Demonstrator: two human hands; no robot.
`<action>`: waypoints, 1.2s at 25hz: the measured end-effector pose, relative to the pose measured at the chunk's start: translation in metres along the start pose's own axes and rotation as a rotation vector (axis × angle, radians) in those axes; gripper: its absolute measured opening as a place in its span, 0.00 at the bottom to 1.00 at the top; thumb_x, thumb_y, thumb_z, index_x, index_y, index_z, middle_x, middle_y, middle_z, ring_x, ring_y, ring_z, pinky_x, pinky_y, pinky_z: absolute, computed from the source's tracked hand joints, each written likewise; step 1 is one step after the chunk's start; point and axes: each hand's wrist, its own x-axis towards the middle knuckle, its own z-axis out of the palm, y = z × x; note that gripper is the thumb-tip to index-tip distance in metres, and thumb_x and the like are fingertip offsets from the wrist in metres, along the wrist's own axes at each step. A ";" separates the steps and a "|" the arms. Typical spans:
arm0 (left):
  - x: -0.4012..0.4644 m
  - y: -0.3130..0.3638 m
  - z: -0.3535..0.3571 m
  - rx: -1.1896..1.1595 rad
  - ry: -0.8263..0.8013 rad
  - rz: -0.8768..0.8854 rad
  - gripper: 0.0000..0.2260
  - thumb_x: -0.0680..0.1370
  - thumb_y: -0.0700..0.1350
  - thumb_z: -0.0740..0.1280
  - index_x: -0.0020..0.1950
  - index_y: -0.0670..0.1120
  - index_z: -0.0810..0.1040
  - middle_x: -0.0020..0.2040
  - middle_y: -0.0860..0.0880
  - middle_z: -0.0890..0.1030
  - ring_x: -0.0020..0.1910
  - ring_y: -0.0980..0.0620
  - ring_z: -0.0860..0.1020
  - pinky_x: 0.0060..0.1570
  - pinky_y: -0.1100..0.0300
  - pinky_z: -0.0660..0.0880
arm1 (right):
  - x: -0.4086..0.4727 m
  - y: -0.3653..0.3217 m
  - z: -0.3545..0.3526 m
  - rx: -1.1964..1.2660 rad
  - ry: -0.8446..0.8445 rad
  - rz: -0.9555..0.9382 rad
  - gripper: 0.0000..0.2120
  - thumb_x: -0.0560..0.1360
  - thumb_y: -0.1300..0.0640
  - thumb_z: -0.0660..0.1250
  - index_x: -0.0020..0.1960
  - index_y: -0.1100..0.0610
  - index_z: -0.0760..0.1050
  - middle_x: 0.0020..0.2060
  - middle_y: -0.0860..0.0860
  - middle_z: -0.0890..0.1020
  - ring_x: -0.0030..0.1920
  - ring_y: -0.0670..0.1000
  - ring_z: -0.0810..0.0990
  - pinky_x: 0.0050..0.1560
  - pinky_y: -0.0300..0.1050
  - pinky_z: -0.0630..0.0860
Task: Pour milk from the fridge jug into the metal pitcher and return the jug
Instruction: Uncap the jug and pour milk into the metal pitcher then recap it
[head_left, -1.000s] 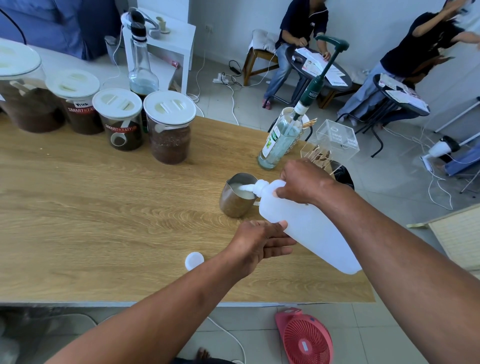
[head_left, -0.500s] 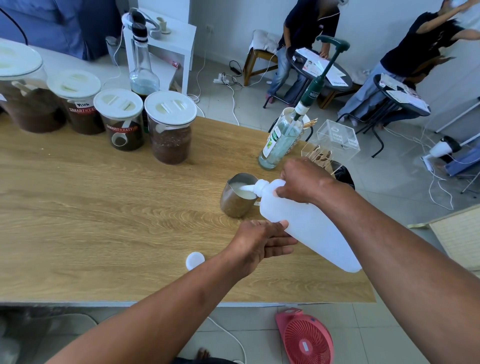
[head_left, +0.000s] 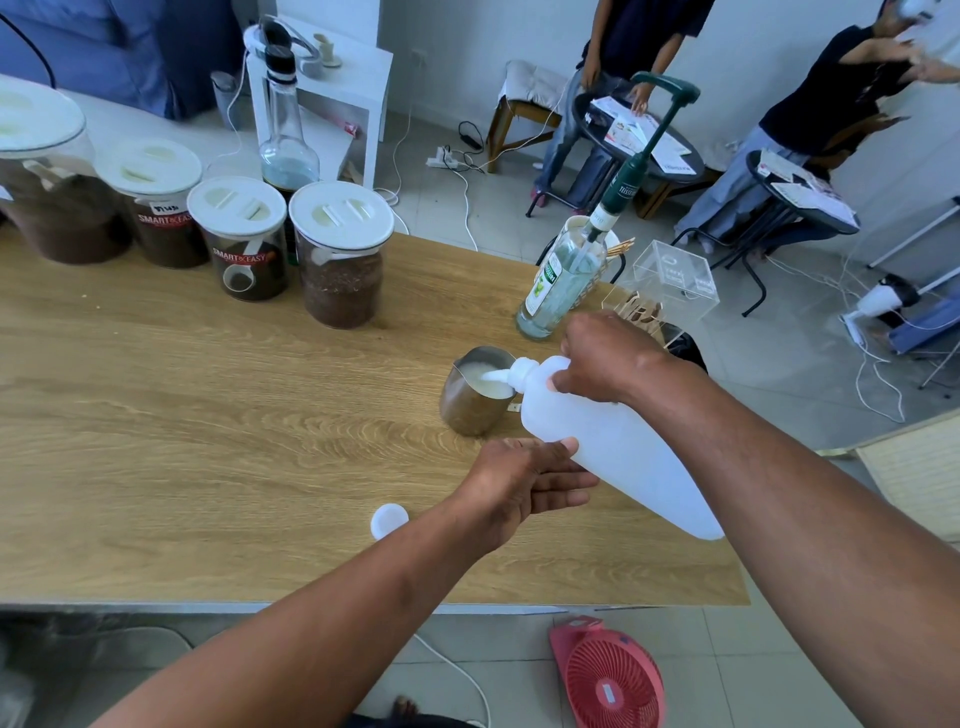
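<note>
The white translucent plastic jug is tilted, neck down, over the round stainless-steel pitcher, which stands on the light wooden table. A white stream of milk runs from the spout into the pitcher, already partly filled. The right hand grips the jug near its neck, fingers wrapped around it. The left hand supports the underside, fingers extended flat against it. A small white round cap lies on the table near the left wrist.
</note>
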 end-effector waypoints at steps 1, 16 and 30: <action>0.000 0.000 0.000 -0.001 0.000 -0.001 0.15 0.79 0.40 0.71 0.61 0.31 0.79 0.57 0.31 0.84 0.54 0.38 0.86 0.49 0.50 0.84 | 0.000 0.000 -0.001 0.000 0.003 -0.001 0.14 0.74 0.51 0.75 0.50 0.57 0.74 0.50 0.55 0.79 0.51 0.59 0.80 0.41 0.47 0.74; 0.001 -0.003 -0.003 0.022 0.006 -0.005 0.15 0.79 0.40 0.71 0.61 0.31 0.79 0.57 0.32 0.84 0.54 0.39 0.86 0.50 0.50 0.84 | 0.001 -0.002 0.006 -0.013 0.013 0.001 0.14 0.74 0.51 0.75 0.51 0.57 0.73 0.52 0.56 0.79 0.46 0.58 0.80 0.33 0.45 0.69; -0.006 -0.005 -0.014 0.369 0.191 0.160 0.11 0.78 0.43 0.73 0.55 0.36 0.83 0.50 0.39 0.87 0.49 0.42 0.87 0.47 0.49 0.85 | -0.030 0.015 0.029 0.279 0.168 0.046 0.25 0.76 0.48 0.73 0.31 0.52 0.59 0.30 0.49 0.65 0.45 0.56 0.73 0.33 0.46 0.62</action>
